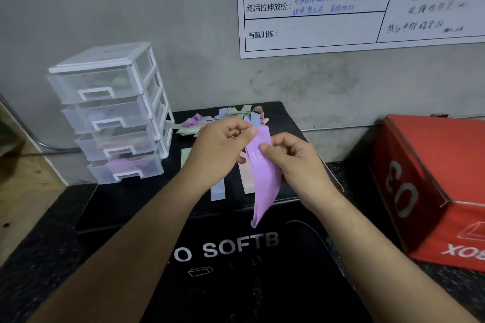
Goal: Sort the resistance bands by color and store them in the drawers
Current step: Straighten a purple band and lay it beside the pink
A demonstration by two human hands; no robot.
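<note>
Left grip (217, 149) and right grip (296, 162) pinch a purple band (265, 181) printed "10" over a black box (262, 283) reading "SOFTB".

A: What carries everything here?

B: A black soft box (123, 202) with white lettering on its front face.

A: And on top of it?

B: A clear plastic drawer unit (112, 113) stands at the back left corner. Just beside it, along the back edge, lies a tangled heap of bands (195, 123) in purple, green, blue and peach. Nearer the front, three lie flat side by side, partly hidden: a green band (185, 156), a blue band (217, 193) and a peach band (248, 185).

A: Anything beside it?

B: A red box (420, 178) to the right, on the dark speckled floor (34, 241).
</note>
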